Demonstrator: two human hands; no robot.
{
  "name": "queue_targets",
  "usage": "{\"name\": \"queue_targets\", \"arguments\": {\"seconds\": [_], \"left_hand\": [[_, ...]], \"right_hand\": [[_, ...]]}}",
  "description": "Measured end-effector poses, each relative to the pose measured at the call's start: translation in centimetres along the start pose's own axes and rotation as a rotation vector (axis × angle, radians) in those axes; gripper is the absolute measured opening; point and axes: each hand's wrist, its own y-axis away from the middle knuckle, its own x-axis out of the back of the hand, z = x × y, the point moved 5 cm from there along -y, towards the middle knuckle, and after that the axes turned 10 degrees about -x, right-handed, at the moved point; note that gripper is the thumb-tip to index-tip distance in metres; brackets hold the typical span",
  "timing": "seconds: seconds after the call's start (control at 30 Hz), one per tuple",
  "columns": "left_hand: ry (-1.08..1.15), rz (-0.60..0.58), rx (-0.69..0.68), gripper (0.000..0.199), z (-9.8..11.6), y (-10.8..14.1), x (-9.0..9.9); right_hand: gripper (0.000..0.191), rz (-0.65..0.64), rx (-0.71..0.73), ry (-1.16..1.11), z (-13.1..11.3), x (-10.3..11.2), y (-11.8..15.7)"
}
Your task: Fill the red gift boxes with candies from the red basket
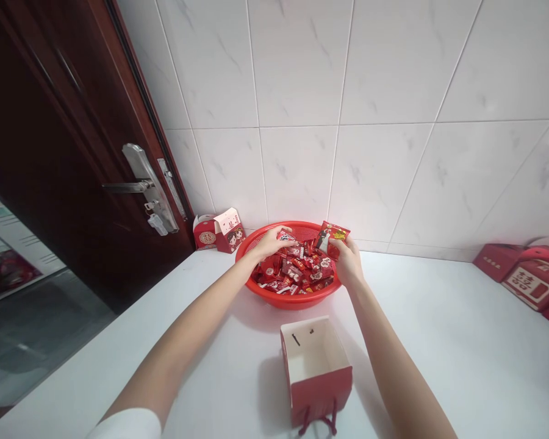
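Note:
A round red plastic basket [293, 301] stands on the white table, holding many small red-wrapped sweets [297, 268]. Over its left side, my left hand [269, 242] has its fingers closed on a small red packet [284, 235]. My right hand [348, 259], at the basket's right rim, grips a larger red packet [332, 236] with a printed picture and yellow marks. Nearer to me, an open red box [321, 393] with a pale inside and dark red cord handles stands below the basket; its visible inside holds no sweets.
Two small red and pink boxes [229, 231] stand at the back left against the tiled wall. More red gift boxes [533, 280] are at the far right. A dark wooden door [86, 122] with a metal handle [149, 186] is left of the table [439, 341].

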Motion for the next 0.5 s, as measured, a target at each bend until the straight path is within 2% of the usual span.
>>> {"name": "queue_targets", "arguments": {"seconds": [0.1, 0.33, 0.5], "left_hand": [[-0.039, -0.007, 0.044, 0.039, -0.12, 0.09, -0.11], [-0.106, -0.049, 0.0, 0.028, -0.66, -0.37, -0.21], [-0.111, -0.123, -0.044, 0.035, -0.56, -0.37, -0.51]], "right_hand": [[0.02, 0.007, 0.002, 0.017, -0.05, 0.04, 0.06], [0.02, 0.005, 0.006, 0.017, -0.03, 0.06, -0.02], [0.021, 0.009, 0.012, 0.024, -0.15, 0.04, 0.04]]}}
